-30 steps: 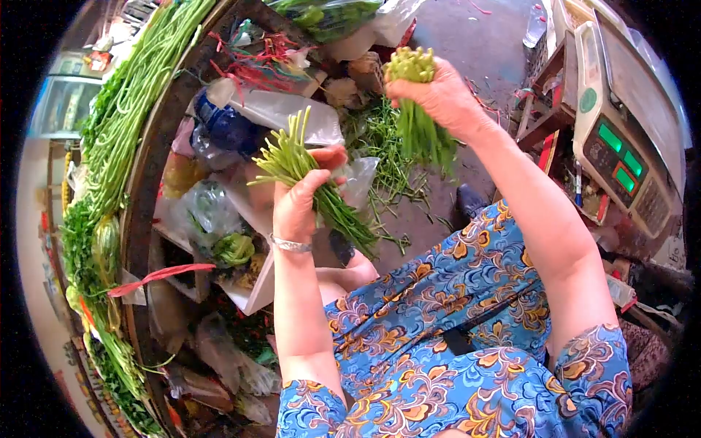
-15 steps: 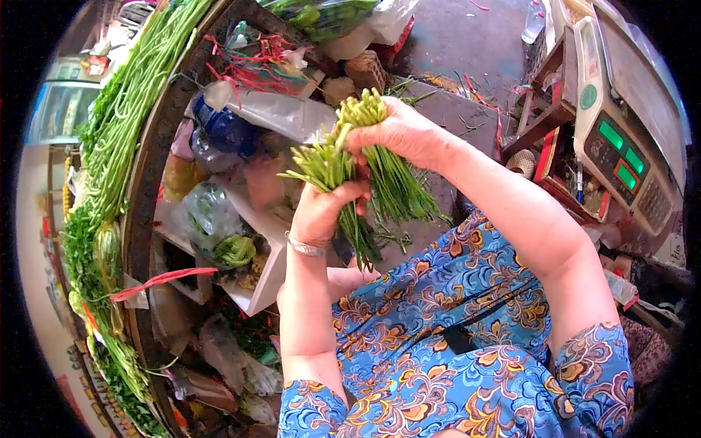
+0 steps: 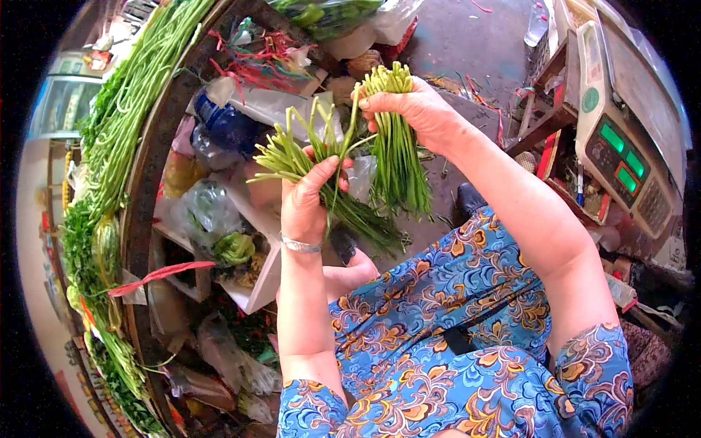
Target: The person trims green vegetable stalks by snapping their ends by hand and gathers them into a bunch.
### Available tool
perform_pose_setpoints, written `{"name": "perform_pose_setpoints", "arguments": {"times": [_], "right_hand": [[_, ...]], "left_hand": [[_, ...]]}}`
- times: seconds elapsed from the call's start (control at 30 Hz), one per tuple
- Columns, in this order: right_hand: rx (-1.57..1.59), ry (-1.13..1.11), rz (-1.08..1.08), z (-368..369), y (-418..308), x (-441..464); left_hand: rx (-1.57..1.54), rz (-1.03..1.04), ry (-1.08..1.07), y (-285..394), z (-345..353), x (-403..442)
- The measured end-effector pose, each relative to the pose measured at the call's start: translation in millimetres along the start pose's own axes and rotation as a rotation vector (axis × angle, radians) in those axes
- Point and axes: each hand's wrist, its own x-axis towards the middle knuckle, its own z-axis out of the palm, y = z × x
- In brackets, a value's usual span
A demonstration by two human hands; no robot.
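My left hand [image 3: 307,204], with a bracelet at the wrist, is closed around a loose bunch of green vegetable stalks [image 3: 285,157]. Its pale cut ends fan out to the upper left, and the dark green tips trail to the lower right. Higher and to the right, my right hand [image 3: 427,117] grips a thicker, neater bunch of green stalks [image 3: 398,164], cut ends up and tips hanging down. One single stalk [image 3: 352,128] stretches between the hands, its upper end at my right thumb and fingertips. Some fingers are hidden behind the stalks.
A scale [image 3: 621,146] with lit green digits stands on the right. Long green beans [image 3: 146,109] and leafy greens line a curved counter on the left. Below it are a white foam box [image 3: 263,281], plastic bags [image 3: 208,208] and red ties [image 3: 263,62].
The hands have moved apart: my right hand went up and slightly right, my left hand slightly left. The two bunches, earlier close together, are now separated, with one stalk spanning the gap.
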Motion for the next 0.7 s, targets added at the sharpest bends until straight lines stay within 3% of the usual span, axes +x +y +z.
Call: {"name": "perform_pose_setpoints", "arguments": {"times": [0.23, 0.5, 0.6, 0.7], "right_hand": [[-0.055, -0.069, 0.022, -11, 7, 3], [-0.115, -0.251, -0.029, 8, 18, -3], [0.01, -0.18, 0.02, 9, 20, -3], [-0.061, -0.139, -0.002, 5, 13, 0]], "left_hand": [[-0.18, 0.002, -0.026, -4, -13, 7], [-0.037, 0.022, -0.062, -6, -2, 7], [-0.031, 0.032, -0.109, -5, 4, 4], [-0.023, 0.059, -0.042, -5, 4, 2]]}}
